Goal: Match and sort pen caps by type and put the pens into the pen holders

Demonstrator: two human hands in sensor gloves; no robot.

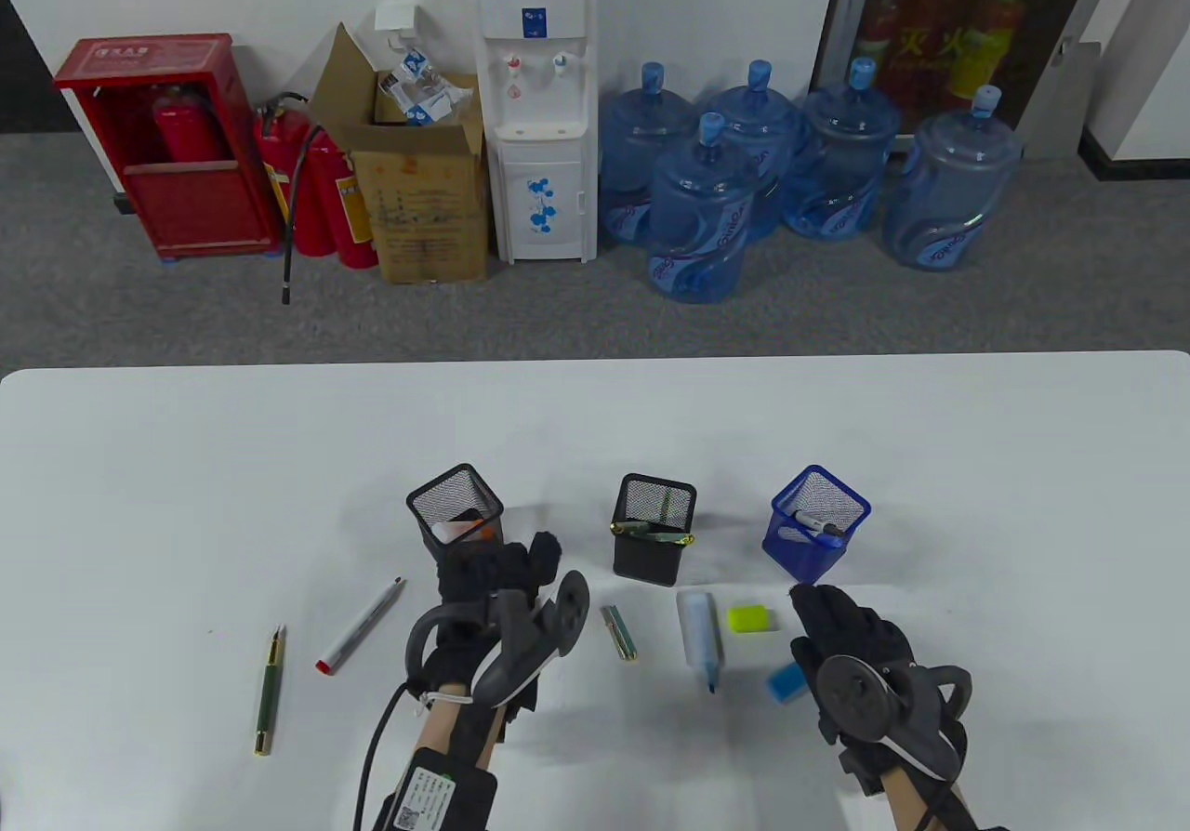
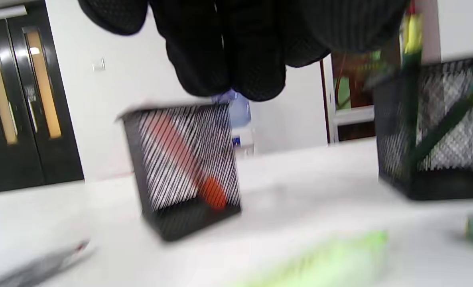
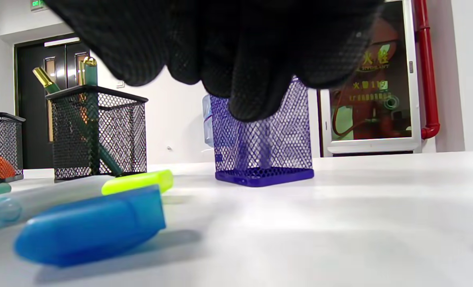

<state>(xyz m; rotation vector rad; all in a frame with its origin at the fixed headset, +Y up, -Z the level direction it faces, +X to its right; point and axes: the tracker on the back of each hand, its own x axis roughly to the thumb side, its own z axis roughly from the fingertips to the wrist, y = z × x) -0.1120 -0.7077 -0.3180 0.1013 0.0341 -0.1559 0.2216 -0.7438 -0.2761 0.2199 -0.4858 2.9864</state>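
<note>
Three mesh pen holders stand in a row: a left black one [image 1: 456, 506] with an orange-tipped pen inside [image 2: 204, 187], a middle black one [image 1: 655, 534] with green pens, and a blue one [image 1: 818, 520] with a marker. My left hand [image 1: 507, 571] hovers just in front of the left holder, its fingers [image 2: 228, 75] loosely curled and holding nothing. My right hand [image 1: 818, 613] lies low before the blue holder [image 3: 262, 143], also holding nothing. Between the hands lie a green cap [image 1: 620, 633], an uncapped highlighter [image 1: 699, 636], a yellow-green cap [image 1: 753, 618] and a blue cap [image 1: 788, 682].
A green pen [image 1: 270, 692] and a white marker with a red cap [image 1: 358, 626] lie at the left of the white table [image 1: 976, 459]. A blurred yellow-green shape [image 2: 324, 255] lies low in the left wrist view. Water bottles and boxes stand on the floor beyond the far edge.
</note>
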